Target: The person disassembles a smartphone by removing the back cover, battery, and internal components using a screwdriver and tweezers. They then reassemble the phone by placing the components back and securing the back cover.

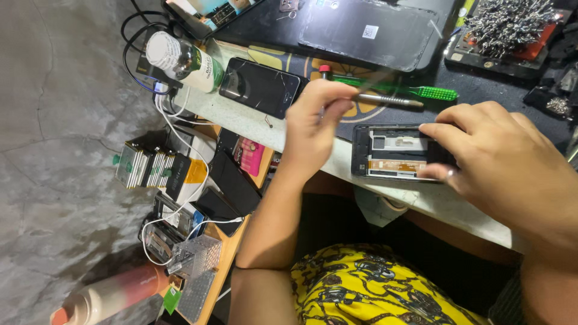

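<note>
From the head view, the left hand (316, 123) has its grip pinched around a thin metal tool (385, 99), the tip pointing right, just above the opened phone (394, 151) that lies at the near edge of the bench (421, 198). The right hand (503, 156) clamps that phone's right end, fingers pressed over its frame and thumb below. The back is off and the inner plates show, so this looks like the middle of disassembly, with the tool poised but not touching. A next move would call for a steady hold and a careful tip placement. A cracked dark phone (259, 87) and a green toothbrush (409, 90) lie beyond.
</note>
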